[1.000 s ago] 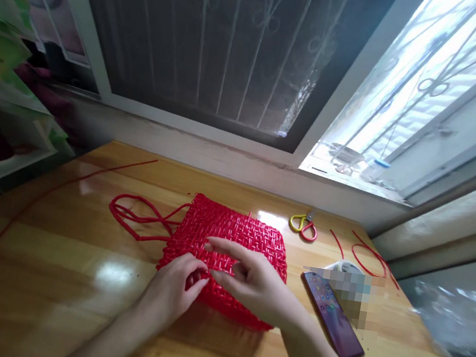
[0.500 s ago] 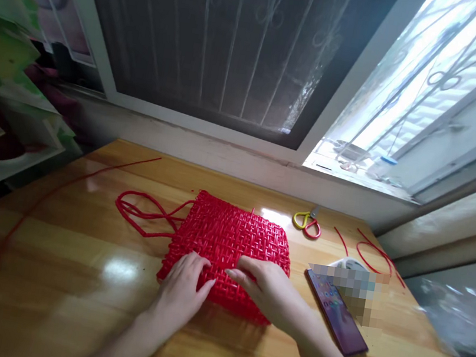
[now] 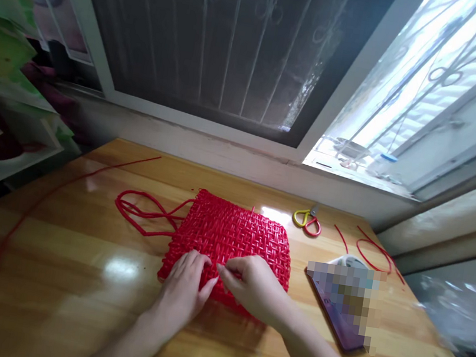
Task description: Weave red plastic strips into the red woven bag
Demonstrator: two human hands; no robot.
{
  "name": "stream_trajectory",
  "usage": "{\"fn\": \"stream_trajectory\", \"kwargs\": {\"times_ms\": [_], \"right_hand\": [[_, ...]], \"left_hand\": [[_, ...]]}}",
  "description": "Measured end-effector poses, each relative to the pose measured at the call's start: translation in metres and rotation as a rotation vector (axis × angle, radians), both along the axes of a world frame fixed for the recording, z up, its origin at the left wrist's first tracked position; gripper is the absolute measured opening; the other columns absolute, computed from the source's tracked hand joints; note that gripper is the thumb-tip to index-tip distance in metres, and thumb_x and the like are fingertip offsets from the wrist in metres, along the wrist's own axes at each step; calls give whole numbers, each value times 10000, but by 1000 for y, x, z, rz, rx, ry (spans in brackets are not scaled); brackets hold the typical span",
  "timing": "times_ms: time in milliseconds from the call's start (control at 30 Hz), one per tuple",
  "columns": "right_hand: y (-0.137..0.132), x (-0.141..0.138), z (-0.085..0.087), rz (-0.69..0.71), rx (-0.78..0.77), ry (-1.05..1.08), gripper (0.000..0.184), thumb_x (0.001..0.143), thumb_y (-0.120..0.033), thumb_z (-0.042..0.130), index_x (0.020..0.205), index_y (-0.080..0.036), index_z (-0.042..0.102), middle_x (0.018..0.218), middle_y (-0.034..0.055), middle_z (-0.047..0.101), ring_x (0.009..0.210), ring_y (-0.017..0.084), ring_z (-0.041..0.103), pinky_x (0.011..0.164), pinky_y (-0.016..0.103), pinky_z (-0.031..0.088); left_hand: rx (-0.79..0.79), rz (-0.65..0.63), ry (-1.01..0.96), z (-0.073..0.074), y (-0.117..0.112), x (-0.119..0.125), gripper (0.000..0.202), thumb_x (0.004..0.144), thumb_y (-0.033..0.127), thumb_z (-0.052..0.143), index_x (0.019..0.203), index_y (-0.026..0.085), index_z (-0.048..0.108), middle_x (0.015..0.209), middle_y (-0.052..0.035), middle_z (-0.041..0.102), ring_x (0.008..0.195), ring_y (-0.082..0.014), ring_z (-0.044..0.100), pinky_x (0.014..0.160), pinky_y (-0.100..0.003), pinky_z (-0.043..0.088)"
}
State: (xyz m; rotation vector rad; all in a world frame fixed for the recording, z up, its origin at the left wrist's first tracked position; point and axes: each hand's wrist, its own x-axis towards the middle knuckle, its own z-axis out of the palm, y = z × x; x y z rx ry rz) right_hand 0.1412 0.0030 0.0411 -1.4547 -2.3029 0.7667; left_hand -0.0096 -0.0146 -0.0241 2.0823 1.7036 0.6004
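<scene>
A red woven bag [image 3: 234,231] lies on its side on the wooden table [image 3: 66,308], its looped cord handles [image 3: 143,212] reaching out to the left. My left hand [image 3: 186,284] rests over the bag's near left part, gripping it with the thumb set apart from the fingers. Close beside it, my right hand [image 3: 252,279] is closed in a pinch at the weave. What sits between its fingertips is too small to make out. A short strand end [image 3: 253,209] pokes up at the bag's far edge.
Yellow-and-red scissors [image 3: 307,220] lie behind the bag. To the right are a phone [image 3: 333,318], partly blurred out, a white round object [image 3: 346,260] and loose red strands [image 3: 374,255]. One long red strand [image 3: 58,187] curves along the table's left side. A window stands behind.
My right hand has shifted slightly left, bringing its fingertips closer to my left thumb. My left hand and the bag stay almost where they were.
</scene>
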Motion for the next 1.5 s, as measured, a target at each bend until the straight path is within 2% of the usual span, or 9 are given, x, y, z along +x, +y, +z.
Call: {"fn": "stream_trajectory", "kwargs": {"times_ms": [167,267,400,533,733,900,1100,1267,1500], "right_hand": [[-2,5,30,23,118,44,374,887,-349,407,555,-177,417,496,-50,374,463,66,301,461,210,218],[1,11,40,17,95,82,322,907,-355,360,638,-185,408,563,-42,417,508,73,351,480,198,249],[8,13,29,21,-8,224,247,906,-342,353,712,-195,394,624,-41,415,546,78,358,502,194,297],[11,15,12,-35,-26,311,272,864,-376,437,668,-187,417,581,-47,371,532,78,325,482,197,283],[-2,21,10,-74,62,21,231,805,-268,500,596,-171,493,531,-41,443,499,68,356,485,196,250],[-10,20,10,-68,92,-144,215,710,-151,482,500,-163,437,471,-49,400,454,57,296,466,203,203],[-7,18,7,-118,91,-159,195,716,-186,472,522,-168,475,482,-41,452,463,62,323,469,199,207],[-6,20,-2,-165,73,-183,191,705,-184,478,515,-170,493,468,-38,466,456,66,350,461,197,209],[-10,16,-12,-142,111,-149,191,719,-185,465,547,-173,547,497,-14,541,451,76,426,464,192,240]], "left_hand": [[-36,-42,65,1,1,0,232,798,286,480,947,124,552,926,-114,562,926,-252,521,855,-404,414],[-71,-47,118,5,2,2,209,817,256,444,942,130,555,933,-108,560,929,-236,521,864,-390,407],[-104,-39,186,7,5,4,165,807,196,426,860,135,570,918,-109,565,909,-222,530,856,-365,407],[-98,-15,209,5,5,6,180,815,202,419,850,135,582,913,-112,576,909,-223,536,860,-364,402],[-136,30,127,2,8,6,235,791,313,500,901,131,599,970,-120,582,986,-248,520,891,-361,382],[-201,69,8,3,12,3,189,745,322,556,841,162,586,870,-67,586,884,-209,546,798,-311,411],[-229,79,-25,5,14,2,177,728,334,573,801,173,570,856,-53,581,871,-200,540,766,-296,401],[-213,75,-31,4,13,2,173,730,336,570,792,176,565,862,-52,584,879,-200,539,776,-295,395],[-217,76,-18,4,14,2,161,729,330,572,795,183,567,871,-50,587,888,-200,545,780,-292,395]]}}
